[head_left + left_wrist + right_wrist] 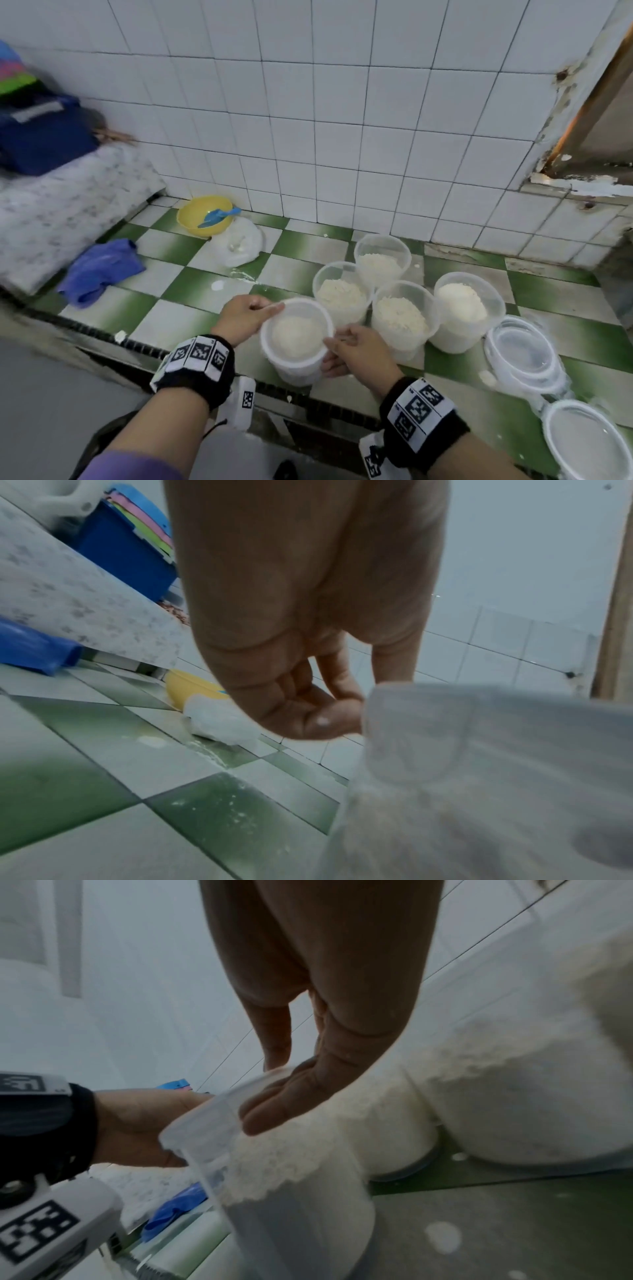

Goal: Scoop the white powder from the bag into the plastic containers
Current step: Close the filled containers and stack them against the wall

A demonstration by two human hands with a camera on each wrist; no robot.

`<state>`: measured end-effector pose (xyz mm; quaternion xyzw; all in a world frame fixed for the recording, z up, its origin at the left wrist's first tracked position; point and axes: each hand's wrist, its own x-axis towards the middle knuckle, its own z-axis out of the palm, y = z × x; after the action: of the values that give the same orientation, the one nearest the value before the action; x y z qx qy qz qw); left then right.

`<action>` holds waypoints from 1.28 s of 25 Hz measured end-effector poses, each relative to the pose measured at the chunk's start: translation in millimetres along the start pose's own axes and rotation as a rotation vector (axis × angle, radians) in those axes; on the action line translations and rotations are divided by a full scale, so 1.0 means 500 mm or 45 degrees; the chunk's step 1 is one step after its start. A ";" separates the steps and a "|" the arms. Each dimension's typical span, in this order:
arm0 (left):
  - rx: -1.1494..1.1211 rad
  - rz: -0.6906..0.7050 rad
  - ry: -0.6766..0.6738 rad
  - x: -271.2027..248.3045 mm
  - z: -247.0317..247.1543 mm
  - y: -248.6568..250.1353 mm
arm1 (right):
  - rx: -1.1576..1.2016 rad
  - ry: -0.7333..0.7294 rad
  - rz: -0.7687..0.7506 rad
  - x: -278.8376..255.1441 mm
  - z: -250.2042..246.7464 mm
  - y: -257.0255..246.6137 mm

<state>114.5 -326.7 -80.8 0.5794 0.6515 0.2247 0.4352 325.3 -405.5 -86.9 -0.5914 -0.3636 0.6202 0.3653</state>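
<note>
Head view: left hand (245, 317) and right hand (356, 349) grasp lidded container (297, 337), pressing lid (274, 315) shut. Next, probably: seat rim fully, set beside filled containers (400, 315).

Soft, even, cool light is seen throughout, without harsh shadows. Tile lines are bent at the head view's edges. Both wrist views are blurred and hazy.

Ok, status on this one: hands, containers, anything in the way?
Both hands, left and right, grip the near container, powder-filled. Four filled containers behind. Nothing blocking.
</note>
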 end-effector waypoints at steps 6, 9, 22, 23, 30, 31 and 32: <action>0.012 0.017 0.063 0.101 -0.060 -0.016 | 0.077 0.254 -0.022 0.068 0.082 -0.045; 0.158 0.071 0.023 0.151 -0.086 -0.002 | 0.071 0.383 -0.024 0.099 0.116 -0.061; 0.536 0.486 -0.060 0.221 -0.030 0.185 | -0.205 1.196 -0.256 0.040 -0.078 -0.086; 0.706 0.452 -0.174 0.213 -0.018 0.202 | -0.234 1.278 -0.231 0.034 -0.118 -0.075; 1.079 0.304 -0.260 0.170 0.050 0.244 | -0.171 1.360 0.112 -0.006 -0.333 0.027; 1.064 0.308 -0.259 0.161 0.061 0.255 | -0.105 1.290 0.143 -0.002 -0.339 0.030; 1.052 0.306 -0.254 0.150 0.077 0.268 | -0.040 1.217 0.161 -0.002 -0.349 0.030</action>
<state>225.0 -233.3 -17.2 0.7952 0.5694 -0.0628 0.1985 499.3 -409.9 -105.9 -0.8365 -0.1277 0.2943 0.4443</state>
